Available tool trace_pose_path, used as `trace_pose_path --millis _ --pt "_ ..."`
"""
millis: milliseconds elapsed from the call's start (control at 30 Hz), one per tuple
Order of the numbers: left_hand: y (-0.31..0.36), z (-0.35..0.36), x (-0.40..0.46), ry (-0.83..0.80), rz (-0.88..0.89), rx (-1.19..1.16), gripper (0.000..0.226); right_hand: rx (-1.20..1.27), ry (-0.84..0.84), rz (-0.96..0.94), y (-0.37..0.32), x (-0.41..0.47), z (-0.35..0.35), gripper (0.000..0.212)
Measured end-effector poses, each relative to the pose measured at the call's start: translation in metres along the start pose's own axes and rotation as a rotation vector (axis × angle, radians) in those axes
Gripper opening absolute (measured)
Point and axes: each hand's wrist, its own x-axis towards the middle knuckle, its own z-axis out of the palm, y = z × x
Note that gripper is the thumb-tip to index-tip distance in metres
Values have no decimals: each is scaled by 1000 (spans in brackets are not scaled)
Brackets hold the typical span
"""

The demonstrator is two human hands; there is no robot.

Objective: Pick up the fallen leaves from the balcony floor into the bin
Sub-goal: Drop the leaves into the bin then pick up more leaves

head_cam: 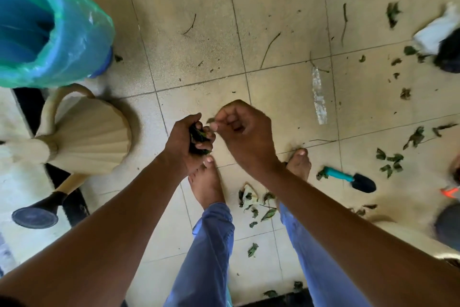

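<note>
Left hand (185, 141) is clutching a wad of dark green leaves (198, 138) while right hand (245, 132) is pinching another scrap in, best kept tightly bunched until over the blue plastic-lined bin (74, 40).

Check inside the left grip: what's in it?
The left hand holds a bunch of dark green leaves, showing between its fingers. The fingers and palm cover most of it, so how many leaves can't be told.

No readable txt, labels, nos. or signs anywhere — nothing legible.
</note>
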Motion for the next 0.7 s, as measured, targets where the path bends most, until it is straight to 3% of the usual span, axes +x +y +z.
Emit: trace_pose_path --millis 167,333,467,567,700 --pt "-7 49 -40 -19 -24 142 41 -433 -1 -188 -34 -23 -9 2" --pt "-14 70 -66 -58 28 414 41 -726 118 -134 -50 -35 -25 12" --pt "-25 77 -74 -108 -27 432 38 -777 140 -73 -65 -50 -28 14" --pt "-34 82 -80 -191 -63 414 53 -776 76 -100 -68 -63 -34 19" --pt "-50 90 -80 -99 -114 453 65 -682 44 -179 -62 -87 -56 13"
